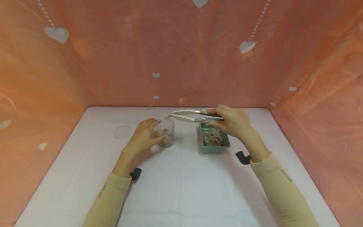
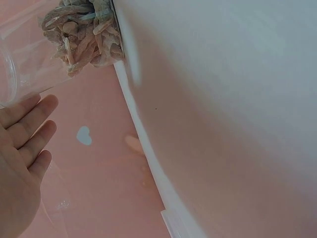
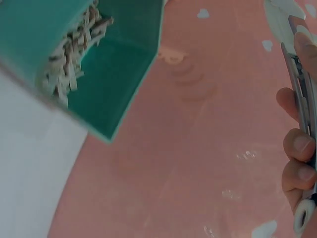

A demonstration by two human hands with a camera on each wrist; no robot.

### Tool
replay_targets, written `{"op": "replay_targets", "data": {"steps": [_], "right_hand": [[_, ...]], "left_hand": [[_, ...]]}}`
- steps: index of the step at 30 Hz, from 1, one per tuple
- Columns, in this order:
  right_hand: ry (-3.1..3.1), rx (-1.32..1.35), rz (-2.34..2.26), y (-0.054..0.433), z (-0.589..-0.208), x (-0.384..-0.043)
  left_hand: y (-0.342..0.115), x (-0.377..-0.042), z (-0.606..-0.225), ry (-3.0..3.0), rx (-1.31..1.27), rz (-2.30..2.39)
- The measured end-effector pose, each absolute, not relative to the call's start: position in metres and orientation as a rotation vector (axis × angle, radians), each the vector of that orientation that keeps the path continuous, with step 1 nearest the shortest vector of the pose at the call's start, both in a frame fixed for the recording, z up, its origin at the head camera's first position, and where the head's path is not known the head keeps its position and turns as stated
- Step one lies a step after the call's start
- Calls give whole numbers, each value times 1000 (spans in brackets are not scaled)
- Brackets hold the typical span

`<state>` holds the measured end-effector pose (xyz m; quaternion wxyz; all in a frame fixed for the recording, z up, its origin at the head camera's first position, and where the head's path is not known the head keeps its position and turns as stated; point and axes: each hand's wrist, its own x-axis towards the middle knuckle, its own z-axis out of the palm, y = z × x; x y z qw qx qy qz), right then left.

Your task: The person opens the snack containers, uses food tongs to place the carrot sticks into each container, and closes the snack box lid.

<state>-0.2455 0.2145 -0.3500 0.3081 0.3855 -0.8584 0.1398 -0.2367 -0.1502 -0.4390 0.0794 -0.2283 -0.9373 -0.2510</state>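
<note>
My left hand [image 1: 145, 135] holds a clear jar [image 1: 169, 142], thumb at its front and fingers at its left side near the rim. In the left wrist view, brownish, crinkled strips [image 2: 79, 34] lie in the bottom of the jar. My right hand [image 1: 233, 123] grips a pair of tongs [image 1: 184, 118] with pale tips and dark handles. The tongs' tips are above the jar's mouth, with a small thin strip [image 1: 168, 117] at them. Below the right hand stands a green rectangular container [image 1: 214, 150] with a heap of short brownish and pale strips [image 3: 74, 54].
A clear round lid [image 1: 123, 132] lies on the white-covered table [image 1: 178, 189], left of the jar. Orange-pink sheeting [image 1: 181, 56] with white hearts encloses the back and sides. Black wrist mounts [image 1: 243, 157] stick out from both wrists.
</note>
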Motion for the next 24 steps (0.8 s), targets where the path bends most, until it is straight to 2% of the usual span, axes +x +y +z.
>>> {"op": "replay_targets", "data": {"steps": [15,24], "right_hand": [[-2411,980,490,191,-382,-238],[-2431,979,517,189,-381,-235]], "left_hand": [[-146,-230,-437,-2768,-692,-725],[-148,-227,-435,-2752,-686,-709]]}}
